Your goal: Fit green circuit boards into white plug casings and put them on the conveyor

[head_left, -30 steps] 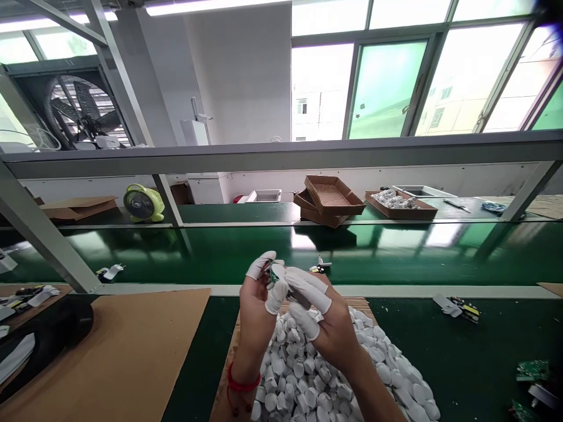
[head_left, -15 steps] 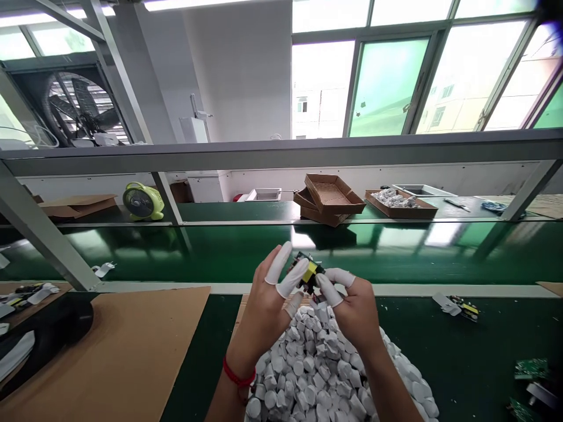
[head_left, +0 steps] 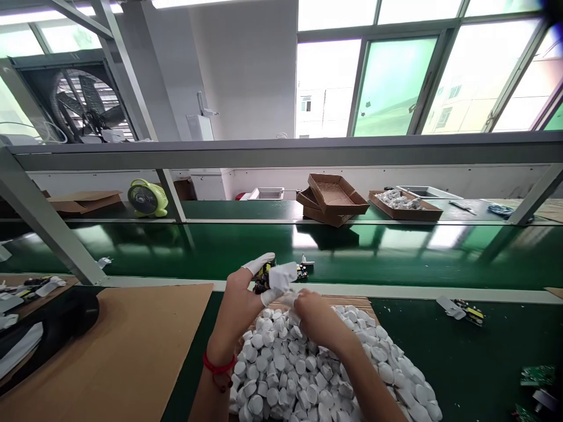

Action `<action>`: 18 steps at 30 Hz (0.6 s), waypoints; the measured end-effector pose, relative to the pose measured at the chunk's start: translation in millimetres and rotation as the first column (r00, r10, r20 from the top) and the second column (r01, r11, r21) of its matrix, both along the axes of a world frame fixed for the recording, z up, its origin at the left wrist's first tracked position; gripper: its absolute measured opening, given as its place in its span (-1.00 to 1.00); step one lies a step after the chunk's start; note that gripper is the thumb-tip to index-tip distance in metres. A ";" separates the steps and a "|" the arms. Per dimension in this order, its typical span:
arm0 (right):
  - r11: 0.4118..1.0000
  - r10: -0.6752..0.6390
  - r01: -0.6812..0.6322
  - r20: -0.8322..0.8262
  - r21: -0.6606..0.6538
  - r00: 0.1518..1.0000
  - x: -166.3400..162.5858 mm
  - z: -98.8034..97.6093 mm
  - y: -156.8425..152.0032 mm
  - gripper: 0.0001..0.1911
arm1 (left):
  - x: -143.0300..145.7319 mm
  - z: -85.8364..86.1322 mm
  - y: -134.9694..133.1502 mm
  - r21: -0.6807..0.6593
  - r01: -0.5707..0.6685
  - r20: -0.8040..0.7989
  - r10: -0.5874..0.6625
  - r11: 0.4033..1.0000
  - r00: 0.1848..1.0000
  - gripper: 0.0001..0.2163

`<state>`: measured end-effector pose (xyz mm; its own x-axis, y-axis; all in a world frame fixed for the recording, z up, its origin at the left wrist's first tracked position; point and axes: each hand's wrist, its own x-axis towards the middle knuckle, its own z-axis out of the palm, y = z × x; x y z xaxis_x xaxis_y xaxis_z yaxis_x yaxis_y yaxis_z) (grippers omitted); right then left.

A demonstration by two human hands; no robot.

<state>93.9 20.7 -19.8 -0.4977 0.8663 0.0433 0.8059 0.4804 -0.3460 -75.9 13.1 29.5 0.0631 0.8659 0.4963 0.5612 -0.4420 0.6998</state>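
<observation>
- The left hand grips a circuit board, centre of the frame;
- the right hand curls just beside it; whether its fingers pinch anything, I can't tell from here;
- small white pieces lie heaped, lower centre.

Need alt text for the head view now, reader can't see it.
Left hand grips a small electronic assembly; a white flap and the right hand are close beside it, over a heap of white parts, green surface behind.

PCB + L hand now further left
</observation>
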 end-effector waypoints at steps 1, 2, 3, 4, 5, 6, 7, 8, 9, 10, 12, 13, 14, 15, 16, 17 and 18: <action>0.998 0.055 -0.054 0.043 -0.019 0.998 -4.7 -6.3 0.8 -0.72 | 1.0 -0.8 1.1 -0.044 -0.012 0.040 0.013 0.999 0.999 -0.58; 0.995 0.101 -0.100 0.065 -0.032 0.993 -9.2 -11.9 1.4 -0.71 | 2.2 -1.9 2.4 -0.078 -0.021 0.074 0.026 0.997 0.997 -0.60; 0.990 0.138 -0.135 0.088 -0.038 0.987 -13.2 -16.4 1.9 -0.70 | 3.4 -3.0 3.7 -0.106 -0.025 0.100 0.036 0.994 0.994 -0.61; 0.987 0.161 -0.158 0.104 -0.037 0.981 -16.4 -19.5 2.3 -0.69 | 4.4 -3.9 4.9 -0.131 -0.025 0.116 0.041 0.991 0.992 -0.61; 0.985 0.172 -0.170 0.111 -0.028 0.979 -18.7 -21.1 2.8 -0.67 | 5.0 -4.7 5.9 -0.159 -0.019 0.128 0.040 0.987 0.991 -0.60; 0.985 0.175 -0.174 0.111 -0.014 0.978 -19.8 -21.3 3.4 -0.66 | 5.1 -5.3 6.5 -0.188 -0.013 0.139 0.039 0.982 0.990 -0.59; 0.985 0.172 -0.173 0.105 0.001 0.979 -19.9 -20.4 4.1 -0.65 | 4.7 -5.5 6.6 -0.213 -0.005 0.143 0.037 0.977 0.989 -0.56; 0.985 0.168 -0.170 0.095 0.013 0.981 -19.1 -18.8 4.9 -0.65 | 4.1 -5.4 6.3 -0.224 -0.004 0.132 0.034 0.974 0.991 -0.53; 0.987 0.160 -0.162 0.081 0.022 0.984 -17.3 -16.9 5.6 -0.66 | 3.2 -4.9 5.6 -0.217 -0.004 0.103 0.027 0.976 0.994 -0.49; 0.988 0.148 -0.150 0.065 0.028 0.987 -15.0 -15.3 6.3 -0.67 | 2.3 -4.2 4.4 -0.193 -0.004 0.054 0.015 0.981 0.998 -0.45; 0.991 0.121 -0.122 0.027 0.046 0.992 -9.4 -14.3 7.2 -0.65 | 1.0 -2.3 1.1 -0.120 0.012 -0.064 -0.019 0.993 0.998 -0.37; 0.992 0.117 -0.117 -0.003 0.056 0.993 -6.8 -15.5 7.4 -0.62 | 0.9 -1.2 -0.8 -0.090 0.035 -0.113 -0.045 0.995 0.993 -0.34; 0.991 0.124 -0.122 -0.039 0.063 0.991 -4.8 -17.8 7.5 -0.59 | 1.1 -0.1 -2.9 -0.071 0.066 -0.148 -0.076 0.995 0.986 -0.32; 0.989 0.141 -0.136 -0.076 0.065 0.987 -3.6 -21.2 7.4 -0.56 | 1.7 0.9 -5.1 -0.063 0.104 -0.171 -0.113 0.993 0.979 -0.30; 0.986 0.162 -0.155 -0.115 0.063 0.980 -3.3 -25.1 7.3 -0.55 | 2.6 1.7 -7.4 -0.061 0.145 -0.188 -0.154 0.988 0.970 -0.30; 0.984 0.177 -0.170 -0.147 0.059 0.973 -4.0 -29.2 7.2 -0.57 | 3.8 2.4 -9.6 -0.060 0.186 -0.203 -0.195 0.981 0.960 -0.29; 0.982 0.186 -0.179 -0.180 0.057 0.966 -5.5 -32.9 7.0 -0.59 | 5.0 3.0 -11.6 -0.056 0.226 -0.221 -0.233 0.972 0.947 -0.29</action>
<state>88.4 27.7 -52.7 -0.6277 0.7570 0.1814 0.6276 0.6300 -0.4575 -70.9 1.5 32.5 0.3687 0.8290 0.4205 0.5912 -0.5582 0.5822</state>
